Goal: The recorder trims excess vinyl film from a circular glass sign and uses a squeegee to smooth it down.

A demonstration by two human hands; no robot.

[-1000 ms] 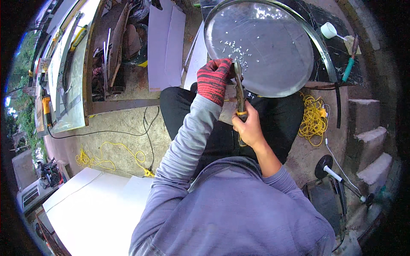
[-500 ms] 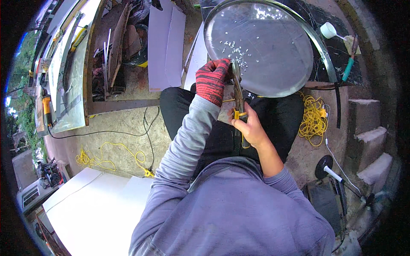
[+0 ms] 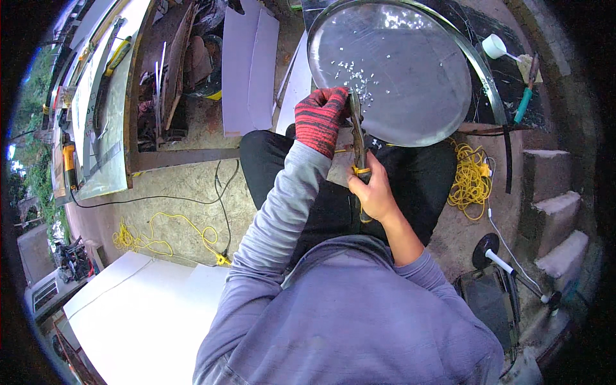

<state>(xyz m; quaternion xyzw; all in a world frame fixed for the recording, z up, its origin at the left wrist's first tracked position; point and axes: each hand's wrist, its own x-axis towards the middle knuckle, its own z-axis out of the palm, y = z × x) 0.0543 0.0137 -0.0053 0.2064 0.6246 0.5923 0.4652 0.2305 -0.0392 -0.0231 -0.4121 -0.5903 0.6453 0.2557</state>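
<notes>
My left hand (image 3: 317, 122), in a red-and-black striped glove, is closed in a pinch beside the jaws of a pair of snips. What its fingertips hold is too small to make out. My bare right hand (image 3: 374, 189) is wrapped round the handles of the snips (image 3: 357, 131), which carry a yellow band and cord. The jaws point away from me, over the near edge of a large round metal tray (image 3: 423, 90). Small white cut bits (image 3: 359, 80) are scattered on the tray, mostly just beyond the jaws.
Right of the tray lie a white cup (image 3: 493, 45) and a teal-handled tool (image 3: 523, 106). A coiled yellow cord (image 3: 471, 179) rests on the floor near concrete steps (image 3: 555, 205). White panels (image 3: 141, 314) lie at lower left; a workbench (image 3: 109, 128) with tools stands at left.
The snips have tilted slightly, and their handles look closer together in my right hand. My left hand has barely moved.
</notes>
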